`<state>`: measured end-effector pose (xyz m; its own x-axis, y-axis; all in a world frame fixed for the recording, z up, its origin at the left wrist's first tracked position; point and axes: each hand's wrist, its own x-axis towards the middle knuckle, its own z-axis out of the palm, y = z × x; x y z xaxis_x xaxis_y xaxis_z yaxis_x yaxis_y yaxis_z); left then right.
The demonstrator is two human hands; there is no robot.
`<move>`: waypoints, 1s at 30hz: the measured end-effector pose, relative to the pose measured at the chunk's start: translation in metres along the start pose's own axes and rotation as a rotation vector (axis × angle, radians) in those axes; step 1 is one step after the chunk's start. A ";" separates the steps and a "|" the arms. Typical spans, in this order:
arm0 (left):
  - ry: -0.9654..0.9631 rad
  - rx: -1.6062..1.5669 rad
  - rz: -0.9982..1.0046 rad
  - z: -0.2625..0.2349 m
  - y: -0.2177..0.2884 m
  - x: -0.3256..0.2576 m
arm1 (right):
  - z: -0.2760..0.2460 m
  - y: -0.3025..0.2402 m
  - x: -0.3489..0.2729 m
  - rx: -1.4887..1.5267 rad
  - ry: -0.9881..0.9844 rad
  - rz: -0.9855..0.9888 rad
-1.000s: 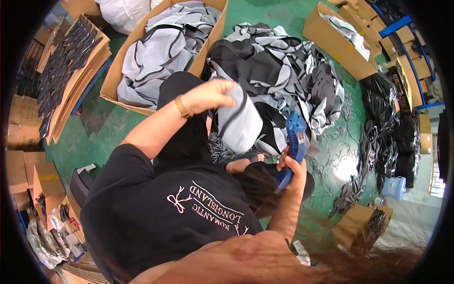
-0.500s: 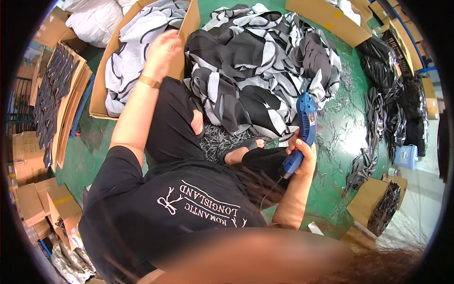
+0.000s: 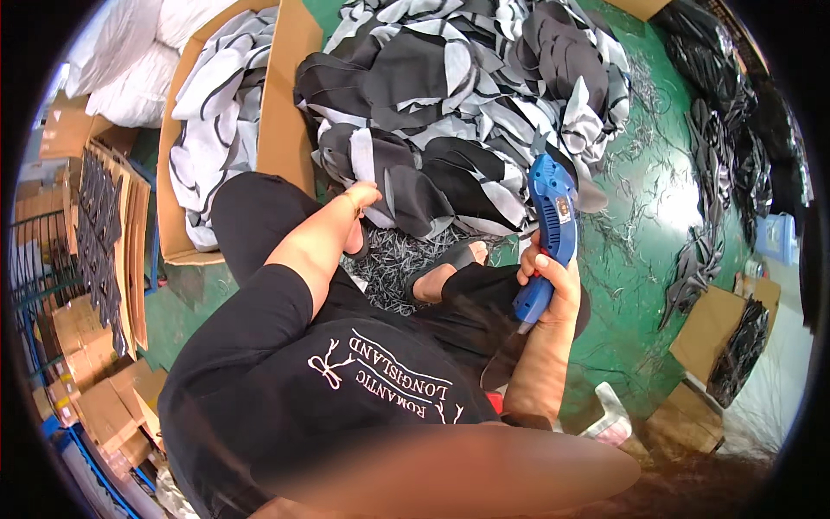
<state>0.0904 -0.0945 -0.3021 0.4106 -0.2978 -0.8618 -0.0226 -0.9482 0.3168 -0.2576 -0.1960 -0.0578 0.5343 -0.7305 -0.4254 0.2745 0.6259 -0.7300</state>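
My right hand [image 3: 553,278] is wrapped around the handle of blue electric scissors [image 3: 553,203]. Their metal tip points away from me, over the near right edge of a large pile of black and grey-white fabric pieces [image 3: 415,78]. My left hand [image 3: 367,194], with a band at its wrist, is at the pile's near left edge, close to a dark piece with a pale strip [image 3: 361,156]. Its fingers look curled together; what they hold, if anything, cannot be made out. Beside the pile, to the left, a cardboard box [image 3: 290,78] holds grey-white fabric pieces with black edging [image 3: 212,138].
Thin dark trimmings [image 3: 389,259] litter the green floor between my feet and right of the pile. Black plastic bags [image 3: 705,69] line the right side, above an opened carton [image 3: 713,333]. White sacks [image 3: 138,86] and stacked cardboard [image 3: 130,251] stand at left.
My left hand has moved from the cardboard box right and nearer, down to the pile's near edge. My right hand still holds the electric scissors. The whole view has shifted somewhat.
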 end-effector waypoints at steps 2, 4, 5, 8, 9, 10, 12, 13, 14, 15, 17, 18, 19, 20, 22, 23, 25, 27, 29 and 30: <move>0.014 -0.077 0.010 0.007 0.002 0.004 | -0.003 0.000 0.001 0.014 0.013 0.000; 0.056 -0.171 0.019 -0.002 -0.003 0.015 | 0.003 -0.002 0.005 -0.023 -0.001 0.032; 0.183 -0.200 0.213 -0.027 -0.017 0.026 | 0.013 -0.002 0.011 -0.007 -0.066 0.038; 0.387 -0.211 0.432 -0.024 0.021 0.006 | 0.003 0.003 0.012 -0.035 -0.033 0.030; 0.489 -0.116 0.603 -0.023 0.039 -0.006 | 0.006 0.000 0.008 -0.057 -0.009 0.019; 0.622 -0.006 0.767 -0.030 0.052 -0.020 | 0.005 0.000 0.007 -0.061 -0.013 0.010; 0.691 0.091 1.098 -0.049 0.078 -0.056 | 0.001 0.003 0.006 -0.069 -0.020 -0.009; 0.590 0.002 1.088 -0.056 0.089 -0.077 | 0.004 0.004 0.005 -0.070 -0.009 -0.022; 0.479 -0.087 1.081 -0.062 0.100 -0.100 | 0.003 0.006 0.003 -0.076 -0.011 -0.038; 0.451 0.000 1.101 -0.072 0.108 -0.130 | 0.001 0.008 0.001 -0.085 -0.008 -0.055; 0.551 0.028 1.207 -0.093 0.108 -0.165 | 0.008 0.010 -0.002 -0.108 -0.015 -0.090; 0.616 0.037 1.314 -0.104 0.103 -0.174 | 0.012 0.009 -0.004 -0.117 -0.026 -0.102; 0.547 -0.038 1.270 -0.114 0.098 -0.185 | 0.015 0.007 -0.006 -0.125 -0.046 -0.120; 0.541 -0.085 1.179 -0.119 0.094 -0.197 | 0.018 0.007 -0.010 -0.133 -0.065 -0.137; 0.113 -0.488 1.373 -0.126 0.089 -0.212 | 0.025 0.004 -0.019 -0.145 -0.072 -0.124; -0.147 -0.583 1.353 -0.131 0.084 -0.224 | 0.033 0.002 -0.024 -0.143 -0.092 -0.159; -0.690 -0.792 1.357 -0.115 0.073 -0.248 | 0.044 -0.003 -0.033 -0.189 -0.145 -0.160; -0.965 -0.785 1.345 -0.097 0.066 -0.256 | 0.062 0.001 -0.036 -0.253 -0.178 -0.242; -1.191 -0.767 1.321 -0.075 0.062 -0.256 | 0.078 0.004 -0.037 -0.385 -0.211 -0.305; -1.181 -0.762 1.203 -0.067 0.052 -0.260 | 0.084 0.006 -0.041 -0.492 -0.151 -0.250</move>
<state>0.0434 -0.0588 -0.0348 -0.2941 -0.9232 0.2475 0.7190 -0.0430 0.6937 -0.2112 -0.1393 0.0006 0.6188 -0.7705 -0.1529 0.0224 0.2118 -0.9771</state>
